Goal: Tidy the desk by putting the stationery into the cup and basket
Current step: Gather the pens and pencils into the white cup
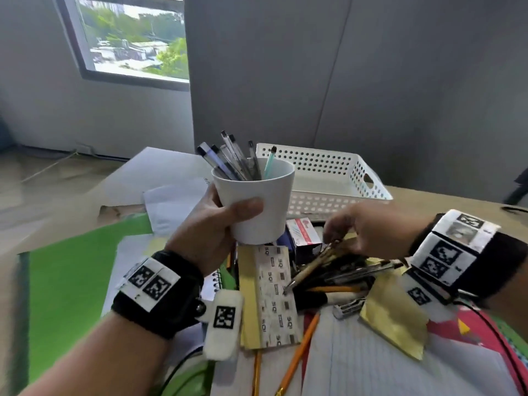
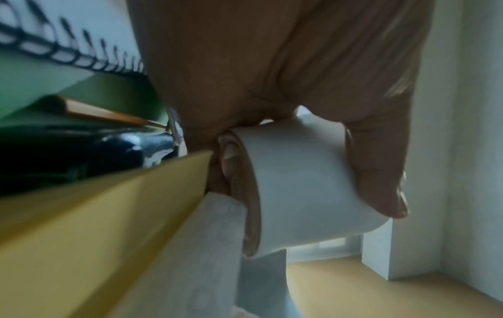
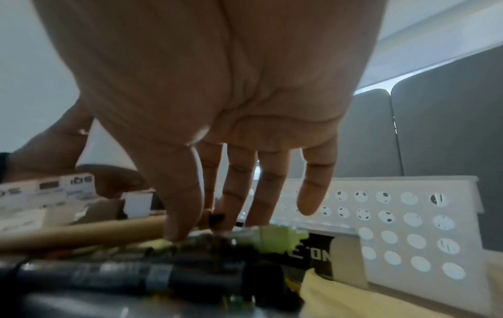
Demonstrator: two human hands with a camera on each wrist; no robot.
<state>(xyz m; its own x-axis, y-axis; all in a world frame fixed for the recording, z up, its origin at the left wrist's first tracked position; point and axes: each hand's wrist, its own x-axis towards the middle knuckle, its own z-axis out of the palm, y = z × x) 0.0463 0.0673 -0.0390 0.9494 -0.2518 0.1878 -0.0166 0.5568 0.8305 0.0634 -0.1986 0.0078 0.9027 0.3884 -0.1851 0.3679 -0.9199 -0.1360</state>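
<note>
Your left hand, just left of centre in the head view, is wrapped round the white cup, thumb across its front, holding it off the desk with pens standing inside. Behind it, right of centre, sits the white perforated basket. Your right hand, fingers pointing down, pinches a tan pen from the dark pile of stationery at lower right.

White cup upright, full of pens — perforated white basket behind.
</note>
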